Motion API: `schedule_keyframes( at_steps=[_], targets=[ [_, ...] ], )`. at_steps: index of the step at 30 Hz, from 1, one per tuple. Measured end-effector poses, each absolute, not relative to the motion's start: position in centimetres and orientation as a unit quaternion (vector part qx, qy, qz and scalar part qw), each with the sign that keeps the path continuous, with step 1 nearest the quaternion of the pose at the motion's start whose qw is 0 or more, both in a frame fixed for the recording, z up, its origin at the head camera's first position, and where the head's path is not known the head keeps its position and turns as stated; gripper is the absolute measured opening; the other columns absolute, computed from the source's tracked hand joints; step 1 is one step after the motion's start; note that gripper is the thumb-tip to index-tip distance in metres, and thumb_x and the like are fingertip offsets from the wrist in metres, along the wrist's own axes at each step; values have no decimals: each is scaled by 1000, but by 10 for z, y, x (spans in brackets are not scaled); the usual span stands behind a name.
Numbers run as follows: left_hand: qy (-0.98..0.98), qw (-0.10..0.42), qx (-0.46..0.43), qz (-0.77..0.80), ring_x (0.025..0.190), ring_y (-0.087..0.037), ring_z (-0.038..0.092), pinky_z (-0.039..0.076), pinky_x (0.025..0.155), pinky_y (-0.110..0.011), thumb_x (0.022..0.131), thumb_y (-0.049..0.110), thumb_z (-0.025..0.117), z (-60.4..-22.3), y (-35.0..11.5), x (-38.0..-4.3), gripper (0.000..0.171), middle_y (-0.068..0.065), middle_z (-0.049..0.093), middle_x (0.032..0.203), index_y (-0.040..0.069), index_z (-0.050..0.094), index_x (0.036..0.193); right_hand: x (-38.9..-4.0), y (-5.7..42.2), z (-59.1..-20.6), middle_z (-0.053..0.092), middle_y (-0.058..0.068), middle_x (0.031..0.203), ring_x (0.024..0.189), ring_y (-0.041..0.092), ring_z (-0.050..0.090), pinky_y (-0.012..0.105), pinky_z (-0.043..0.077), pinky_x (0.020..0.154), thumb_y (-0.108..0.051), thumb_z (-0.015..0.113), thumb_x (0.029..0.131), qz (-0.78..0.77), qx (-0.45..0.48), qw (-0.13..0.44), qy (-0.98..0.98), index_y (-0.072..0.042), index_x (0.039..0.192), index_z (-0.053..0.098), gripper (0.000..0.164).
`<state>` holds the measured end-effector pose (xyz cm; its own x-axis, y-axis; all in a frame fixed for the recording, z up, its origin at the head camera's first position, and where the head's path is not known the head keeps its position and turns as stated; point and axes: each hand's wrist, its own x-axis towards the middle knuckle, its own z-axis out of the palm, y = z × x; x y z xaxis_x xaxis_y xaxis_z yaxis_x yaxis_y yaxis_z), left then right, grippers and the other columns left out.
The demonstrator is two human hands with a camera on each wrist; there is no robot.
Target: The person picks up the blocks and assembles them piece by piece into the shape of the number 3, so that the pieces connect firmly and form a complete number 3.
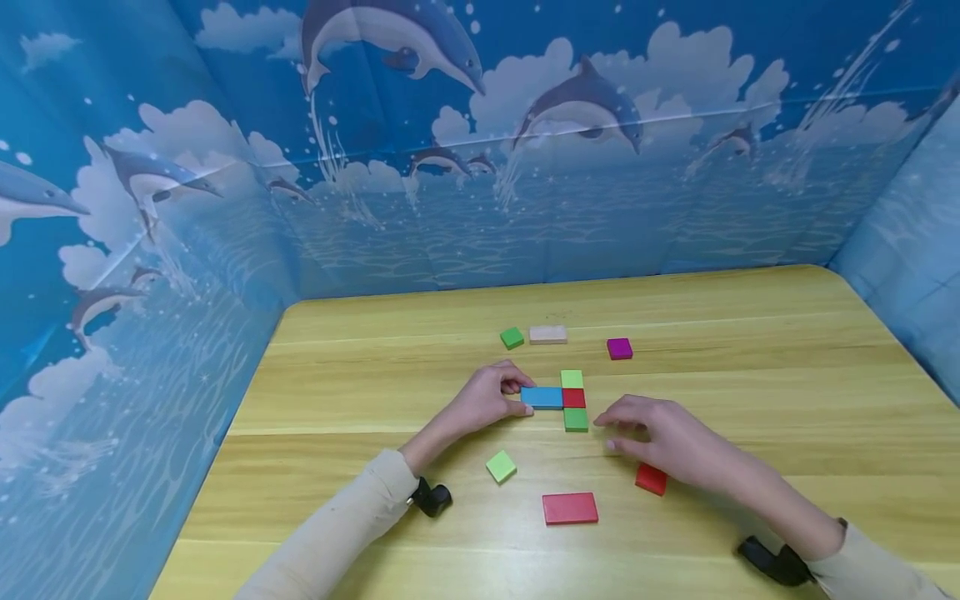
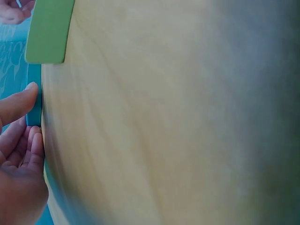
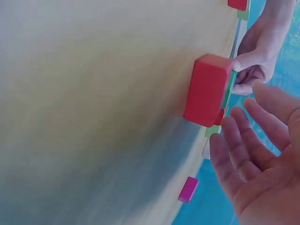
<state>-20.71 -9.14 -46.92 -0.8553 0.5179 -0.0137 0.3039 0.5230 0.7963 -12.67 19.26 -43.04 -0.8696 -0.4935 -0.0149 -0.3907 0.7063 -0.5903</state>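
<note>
My left hand (image 1: 483,398) pinches a long blue block (image 1: 542,398) by its left end, thumb on the near side and fingers on the far side. The blue block lies flat against a small red block (image 1: 573,398), which sits in a short column between a light green block (image 1: 572,379) and a green block (image 1: 576,419). Just right of the column, my right hand (image 1: 667,437) hovers with nothing held, its fingers relaxed and spread in the right wrist view. Under its palm side lies another red block (image 3: 206,89), partly covered by the hand in the head view.
Toward the back lie a green block (image 1: 512,337), a pale block (image 1: 548,335) and a purple block (image 1: 620,348). Nearer are a light green block (image 1: 501,467) and a long red block (image 1: 570,508). A dolphin-printed curtain (image 1: 525,225) surrounds the wooden table (image 1: 337,500).
</note>
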Motion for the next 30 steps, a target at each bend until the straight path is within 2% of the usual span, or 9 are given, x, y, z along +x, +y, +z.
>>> schedule_keyframes(
  at_steps=[3,15,24,30],
  targets=[
    [866,125,237,423,87,-14,52,48,78,-24,81,12,82,-470,-92,-207,29,2,58,94,10,72,108,-120,195,-432,64,-11,111,105,17,60,42,51,89,-24,76,88,-293,-240,86,922,-22,115,71,28],
    [867,120,238,422,86,-13,52,47,77,-23,81,13,83,-472,-91,-207,29,3,58,94,11,72,107,-98,211,-433,62,-14,113,107,15,59,42,50,91,-26,76,87,-272,-243,81,928,-25,115,69,29],
    [863,123,234,430,87,-13,53,48,78,-24,80,11,83,-474,-91,-207,28,3,59,94,11,72,107,-93,219,-439,60,-17,112,103,11,57,36,51,87,-31,77,86,-268,-263,79,923,-31,114,67,29],
    [863,121,237,430,87,-13,53,48,78,-24,80,12,83,-473,-91,-207,28,3,59,94,11,72,106,-93,227,-440,58,-17,117,107,13,55,32,51,88,-36,77,86,-293,-282,115,907,-34,118,66,34]
  ],
)
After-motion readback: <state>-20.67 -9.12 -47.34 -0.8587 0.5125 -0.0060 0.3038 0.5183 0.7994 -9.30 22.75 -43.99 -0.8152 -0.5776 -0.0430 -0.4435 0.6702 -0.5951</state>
